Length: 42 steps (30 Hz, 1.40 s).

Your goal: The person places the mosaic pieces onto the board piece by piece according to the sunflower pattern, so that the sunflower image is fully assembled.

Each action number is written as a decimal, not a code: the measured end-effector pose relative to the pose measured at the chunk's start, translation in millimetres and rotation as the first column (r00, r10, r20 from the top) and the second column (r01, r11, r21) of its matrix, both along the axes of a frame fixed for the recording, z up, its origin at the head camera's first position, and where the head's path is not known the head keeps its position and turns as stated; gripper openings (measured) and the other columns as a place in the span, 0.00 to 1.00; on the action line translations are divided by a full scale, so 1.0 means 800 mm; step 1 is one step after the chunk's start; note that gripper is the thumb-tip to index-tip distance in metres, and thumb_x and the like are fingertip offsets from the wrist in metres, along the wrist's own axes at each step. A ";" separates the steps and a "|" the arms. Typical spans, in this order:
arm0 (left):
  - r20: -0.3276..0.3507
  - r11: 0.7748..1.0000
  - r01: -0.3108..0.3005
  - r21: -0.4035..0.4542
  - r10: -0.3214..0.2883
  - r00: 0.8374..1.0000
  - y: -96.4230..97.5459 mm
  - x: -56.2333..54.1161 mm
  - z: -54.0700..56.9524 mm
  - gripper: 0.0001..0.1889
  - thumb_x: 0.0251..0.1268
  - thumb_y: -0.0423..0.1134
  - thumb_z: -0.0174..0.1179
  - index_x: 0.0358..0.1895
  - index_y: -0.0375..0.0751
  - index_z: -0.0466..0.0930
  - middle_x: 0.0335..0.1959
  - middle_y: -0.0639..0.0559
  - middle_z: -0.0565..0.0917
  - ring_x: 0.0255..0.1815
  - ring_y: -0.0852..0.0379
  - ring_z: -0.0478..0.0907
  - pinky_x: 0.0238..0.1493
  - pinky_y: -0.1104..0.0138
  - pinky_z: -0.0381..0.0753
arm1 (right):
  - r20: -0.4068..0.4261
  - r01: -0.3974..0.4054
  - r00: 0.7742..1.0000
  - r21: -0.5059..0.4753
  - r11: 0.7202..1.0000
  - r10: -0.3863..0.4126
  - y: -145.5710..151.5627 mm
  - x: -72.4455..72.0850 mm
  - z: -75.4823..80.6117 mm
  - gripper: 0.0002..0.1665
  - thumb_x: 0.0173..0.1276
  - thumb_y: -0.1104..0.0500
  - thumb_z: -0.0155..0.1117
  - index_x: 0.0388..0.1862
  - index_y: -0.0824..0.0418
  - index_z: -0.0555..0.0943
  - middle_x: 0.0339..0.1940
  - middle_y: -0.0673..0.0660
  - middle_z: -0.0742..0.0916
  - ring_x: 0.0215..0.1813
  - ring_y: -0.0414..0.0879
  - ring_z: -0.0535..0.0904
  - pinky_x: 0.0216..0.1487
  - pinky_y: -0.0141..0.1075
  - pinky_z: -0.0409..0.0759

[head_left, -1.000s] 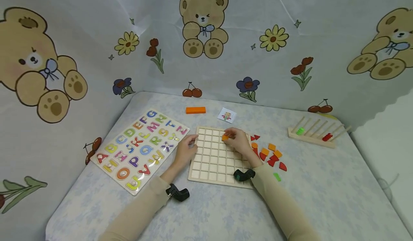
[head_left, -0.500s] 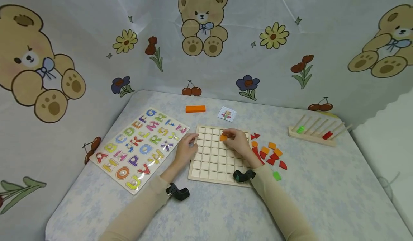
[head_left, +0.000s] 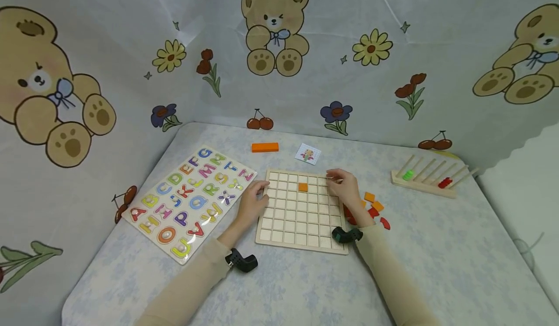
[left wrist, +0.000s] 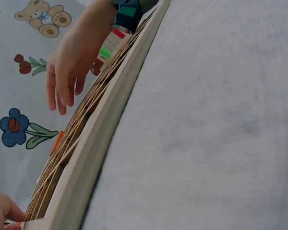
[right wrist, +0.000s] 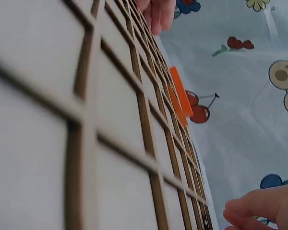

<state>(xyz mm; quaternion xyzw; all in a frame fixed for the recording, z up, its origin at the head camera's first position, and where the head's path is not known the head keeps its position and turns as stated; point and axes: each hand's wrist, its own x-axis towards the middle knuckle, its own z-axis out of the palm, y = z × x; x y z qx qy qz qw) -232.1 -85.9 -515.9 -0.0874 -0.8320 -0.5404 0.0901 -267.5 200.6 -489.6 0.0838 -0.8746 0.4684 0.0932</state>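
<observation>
an orange square tile (head_left: 303, 187), flat and smooth-faced, sits in a cell of the wooden grid board (head_left: 284, 226), in the second row from the far edge and about midway across. the board is pale, plain wood, its square cells parted by thin raised strips with dark brown sides.

the right hand (head_left: 344, 188) hangs over the board's far right part, its fingers loosely bent and pointing down, apart from the tile and with nothing seen in their hold. the left hand (head_left: 252, 203) rests at the board's left edge, thumb and forefinger apart in a relaxed curve, touching the rim rather than clasping it. both forearms come in from the near side in beige sleeves (head_left: 198, 272), black cameras (head_left: 244, 263) at the wrists.

right of the board lie orange squares (head_left: 369, 197) and curved red pieces (head_left: 385, 223). left is a flat letter board (head_left: 189, 190) with rounded, bright letters; beyond are a long orange block (head_left: 265, 147), a small printed card (head_left: 307, 154) and a wooden peg rack (head_left: 423, 184) with green and red rings. pale mottled cloth covers the bench (head_left: 305, 292).
</observation>
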 end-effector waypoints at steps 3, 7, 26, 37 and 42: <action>0.007 1.000 -0.007 0.001 0.007 1.000 0.000 0.001 0.000 0.20 0.57 0.24 0.57 0.56 0.31 0.80 0.54 0.39 0.82 0.55 0.46 0.78 0.61 0.54 0.78 | -0.009 0.087 0.996 0.034 0.996 -0.086 0.028 0.001 -0.001 0.18 0.66 0.73 0.60 0.55 0.74 0.80 0.50 0.73 0.84 0.52 0.65 0.79 0.48 0.51 0.82; 0.008 1.000 -0.011 0.007 0.011 1.000 0.001 0.001 0.001 0.20 0.57 0.24 0.58 0.55 0.32 0.81 0.54 0.39 0.82 0.55 0.46 0.78 0.61 0.55 0.78 | 0.018 0.122 0.992 0.074 0.990 -0.123 0.052 0.003 -0.003 0.20 0.64 0.74 0.59 0.55 0.74 0.79 0.52 0.74 0.83 0.51 0.67 0.80 0.40 0.43 0.82; 0.004 1.000 -0.001 -0.005 0.001 1.000 -0.005 0.000 0.001 0.20 0.58 0.25 0.58 0.55 0.33 0.81 0.54 0.41 0.82 0.55 0.46 0.78 0.61 0.54 0.78 | 0.005 0.047 0.999 -0.004 0.999 -0.047 0.020 0.010 0.008 0.21 0.63 0.72 0.66 0.57 0.75 0.78 0.51 0.74 0.83 0.51 0.65 0.79 0.56 0.55 0.80; 0.017 1.000 0.004 -0.004 -0.004 1.000 -0.001 -0.002 -0.004 0.19 0.58 0.26 0.58 0.54 0.33 0.81 0.55 0.41 0.81 0.56 0.46 0.78 0.61 0.55 0.78 | 0.063 -0.123 0.990 -0.006 0.992 0.123 -0.038 0.015 -0.002 0.19 0.62 0.69 0.69 0.52 0.71 0.81 0.46 0.68 0.85 0.46 0.59 0.80 0.48 0.39 0.81; 0.017 1.000 0.001 -0.012 -0.001 1.000 0.000 -0.001 -0.003 0.18 0.59 0.26 0.59 0.54 0.34 0.82 0.55 0.42 0.81 0.56 0.47 0.78 0.61 0.54 0.78 | 0.033 -0.134 0.991 0.025 0.991 0.133 -0.043 0.008 -0.009 0.18 0.60 0.69 0.71 0.50 0.70 0.83 0.43 0.67 0.86 0.42 0.58 0.81 0.42 0.34 0.80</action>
